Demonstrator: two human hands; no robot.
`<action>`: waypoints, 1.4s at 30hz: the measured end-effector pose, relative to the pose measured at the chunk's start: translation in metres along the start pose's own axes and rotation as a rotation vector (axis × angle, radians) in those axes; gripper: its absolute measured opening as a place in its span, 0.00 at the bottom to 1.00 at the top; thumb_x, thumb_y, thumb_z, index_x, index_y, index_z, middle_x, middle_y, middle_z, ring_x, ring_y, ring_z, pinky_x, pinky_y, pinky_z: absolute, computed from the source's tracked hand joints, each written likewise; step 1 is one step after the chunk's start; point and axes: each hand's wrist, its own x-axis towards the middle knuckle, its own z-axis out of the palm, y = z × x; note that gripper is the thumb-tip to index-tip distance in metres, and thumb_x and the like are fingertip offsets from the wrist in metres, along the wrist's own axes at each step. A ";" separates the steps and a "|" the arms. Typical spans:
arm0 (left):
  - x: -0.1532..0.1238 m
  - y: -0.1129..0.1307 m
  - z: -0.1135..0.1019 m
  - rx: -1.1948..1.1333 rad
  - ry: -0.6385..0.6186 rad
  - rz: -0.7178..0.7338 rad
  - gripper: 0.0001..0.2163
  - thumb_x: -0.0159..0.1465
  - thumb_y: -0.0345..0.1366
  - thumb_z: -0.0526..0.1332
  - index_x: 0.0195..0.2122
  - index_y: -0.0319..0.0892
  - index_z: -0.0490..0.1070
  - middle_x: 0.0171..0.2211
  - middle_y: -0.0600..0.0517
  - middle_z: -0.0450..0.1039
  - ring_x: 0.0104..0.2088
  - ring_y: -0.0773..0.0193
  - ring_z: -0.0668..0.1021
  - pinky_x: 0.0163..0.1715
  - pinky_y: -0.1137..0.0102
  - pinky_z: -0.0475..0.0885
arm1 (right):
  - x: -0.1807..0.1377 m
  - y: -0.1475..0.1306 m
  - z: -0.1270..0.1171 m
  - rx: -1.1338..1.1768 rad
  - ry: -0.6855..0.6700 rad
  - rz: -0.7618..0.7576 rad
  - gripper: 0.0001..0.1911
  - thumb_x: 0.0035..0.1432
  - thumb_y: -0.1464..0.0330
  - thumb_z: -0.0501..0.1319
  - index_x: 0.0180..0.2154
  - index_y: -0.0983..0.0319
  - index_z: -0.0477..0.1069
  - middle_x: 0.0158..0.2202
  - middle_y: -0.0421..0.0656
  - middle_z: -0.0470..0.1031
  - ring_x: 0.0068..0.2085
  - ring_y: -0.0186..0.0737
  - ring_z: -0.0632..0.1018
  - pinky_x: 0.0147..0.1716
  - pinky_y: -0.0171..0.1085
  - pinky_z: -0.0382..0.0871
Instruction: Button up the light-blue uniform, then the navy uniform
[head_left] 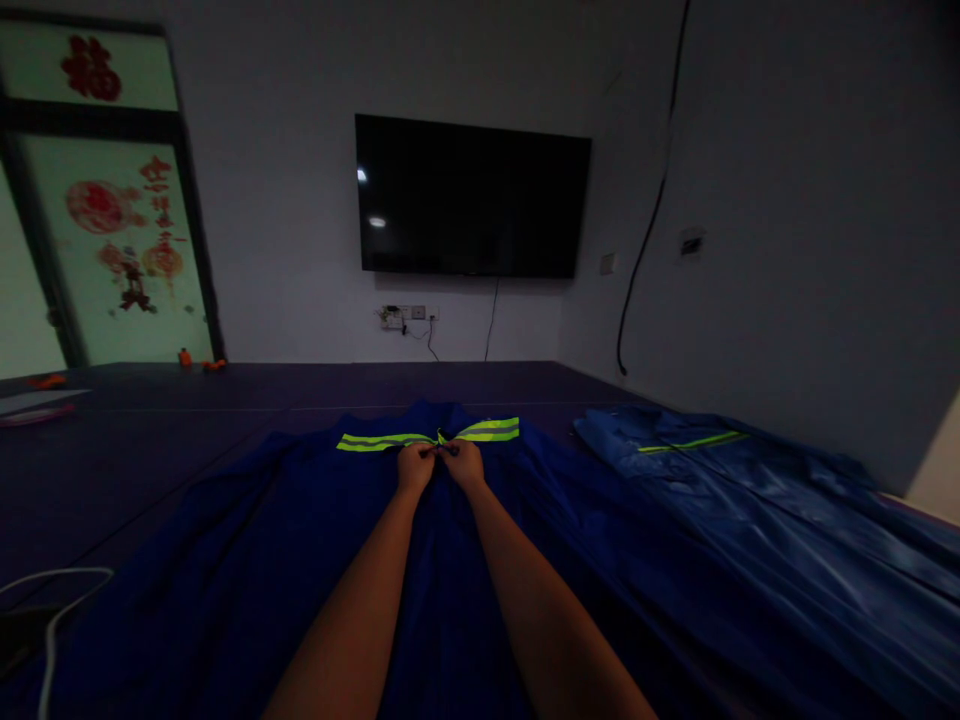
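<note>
A dark blue jacket (330,520) lies spread in front of me, with a yellow-green and grey reflective stripe (491,431) across its chest. My left hand (415,468) is closed, its fingers pinching the jacket's front just below the stripe. Close beside it, my right hand (463,464) is also closed on the jacket's front, to the right of the middle. Between the two hands the stripe is raised and bent at the front opening. Whatever small part sits within the fingertips is too dark and small to make out.
A second blue garment (720,490) with a yellow-green stripe lies to the right. At lower left runs a white cable (52,630). A television (472,200) hangs on the far wall, and a black cable (643,265) dangles at right. Small orange objects (214,366) sit near the door.
</note>
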 end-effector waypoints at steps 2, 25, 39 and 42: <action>0.000 -0.001 0.001 -0.019 0.006 -0.026 0.09 0.53 0.26 0.57 0.32 0.38 0.75 0.34 0.48 0.77 0.36 0.64 0.77 0.40 0.70 0.71 | 0.000 0.001 0.001 0.008 -0.008 -0.005 0.09 0.49 0.66 0.61 0.34 0.62 0.76 0.32 0.44 0.78 0.35 0.38 0.76 0.32 0.30 0.65; 0.001 -0.002 0.002 -0.101 -0.004 -0.108 0.10 0.49 0.22 0.56 0.29 0.39 0.75 0.32 0.50 0.77 0.34 0.65 0.77 0.37 0.72 0.71 | 0.003 0.004 0.005 -0.016 -0.046 0.010 0.08 0.51 0.65 0.59 0.33 0.60 0.74 0.33 0.43 0.77 0.35 0.37 0.76 0.31 0.29 0.63; 0.001 -0.002 -0.001 -0.103 0.013 -0.119 0.08 0.51 0.24 0.57 0.27 0.39 0.75 0.31 0.50 0.77 0.33 0.64 0.77 0.37 0.70 0.71 | 0.004 0.002 0.002 0.043 -0.009 -0.012 0.19 0.56 0.61 0.50 0.26 0.63 0.74 0.23 0.40 0.74 0.28 0.35 0.74 0.24 0.28 0.59; 0.002 -0.001 -0.001 -0.097 0.021 -0.115 0.08 0.51 0.24 0.57 0.27 0.39 0.75 0.31 0.50 0.77 0.33 0.65 0.77 0.39 0.70 0.71 | 0.005 0.003 0.003 0.041 -0.008 -0.015 0.19 0.56 0.63 0.49 0.24 0.64 0.74 0.23 0.40 0.74 0.28 0.35 0.73 0.23 0.28 0.58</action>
